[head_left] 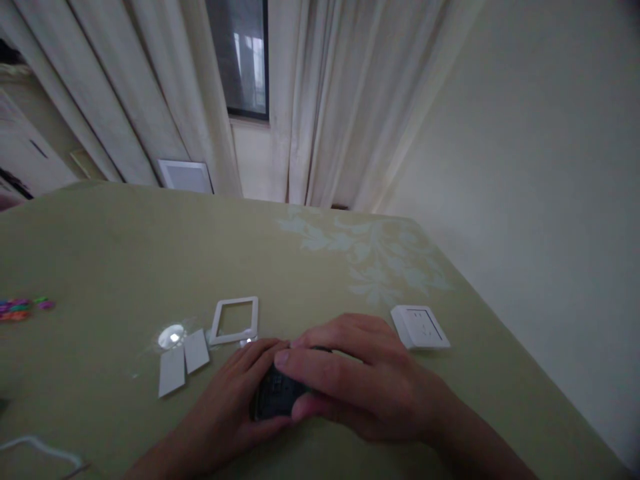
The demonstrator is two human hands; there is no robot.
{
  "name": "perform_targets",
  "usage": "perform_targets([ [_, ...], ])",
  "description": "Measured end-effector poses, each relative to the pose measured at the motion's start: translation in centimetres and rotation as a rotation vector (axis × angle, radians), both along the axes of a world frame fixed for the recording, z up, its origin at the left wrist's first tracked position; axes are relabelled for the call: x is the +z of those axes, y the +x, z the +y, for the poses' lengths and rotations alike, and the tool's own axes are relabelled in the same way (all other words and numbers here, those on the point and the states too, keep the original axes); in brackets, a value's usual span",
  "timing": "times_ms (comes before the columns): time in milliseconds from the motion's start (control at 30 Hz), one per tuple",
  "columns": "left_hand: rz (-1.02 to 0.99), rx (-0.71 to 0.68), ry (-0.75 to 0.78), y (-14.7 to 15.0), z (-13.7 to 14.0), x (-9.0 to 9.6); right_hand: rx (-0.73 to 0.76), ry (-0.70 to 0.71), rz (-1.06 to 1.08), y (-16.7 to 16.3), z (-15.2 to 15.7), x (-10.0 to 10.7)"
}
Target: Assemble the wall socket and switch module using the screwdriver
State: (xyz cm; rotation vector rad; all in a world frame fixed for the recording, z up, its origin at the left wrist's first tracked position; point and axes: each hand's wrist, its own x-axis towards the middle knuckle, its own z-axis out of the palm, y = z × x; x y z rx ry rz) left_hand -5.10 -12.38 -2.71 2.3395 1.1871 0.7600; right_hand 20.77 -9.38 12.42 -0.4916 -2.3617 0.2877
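Between my two hands is a dark, boxy wall-switch body (280,392), partly covered by my fingers. My left hand (239,392) grips it along its left side, thumb at the near edge and fingers at the far edge. From the right, my right hand (363,380) holds the same piece, with its thumb low and its fingers reaching over the top. Just beyond my left hand lies a white square cover frame (216,323). Two white rectangular plates (172,371) rest side by side to the left. A white wall socket (421,327) lies beyond my right hand.
A shiny round reflective spot (171,336) is beside the plates. Small colourful pieces (17,309) lie at the far left, and a white cable (45,445) at the lower left. The green tablecloth (150,247) ends near curtains (350,100) and a wall (550,200) on the right.
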Motion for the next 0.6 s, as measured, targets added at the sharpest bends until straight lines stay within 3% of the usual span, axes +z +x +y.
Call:
perform_targets([
  [133,0.000,0.022,0.027,0.0,-0.1,-0.1,0.240,-0.399,-0.017,0.6,0.2,1.5],
  [200,-0.003,0.010,0.026,0.0,-0.2,0.0,0.275,-0.473,0.015,1.0,0.3,1.9],
  [433,-0.016,0.020,0.030,0.0,-0.1,-0.1,0.106,-0.298,0.058,1.1,-0.3,1.1],
  [600,0.021,0.016,0.023,0.0,0.1,-0.5,-0.175,-0.122,0.195,0.8,0.5,-0.3],
])
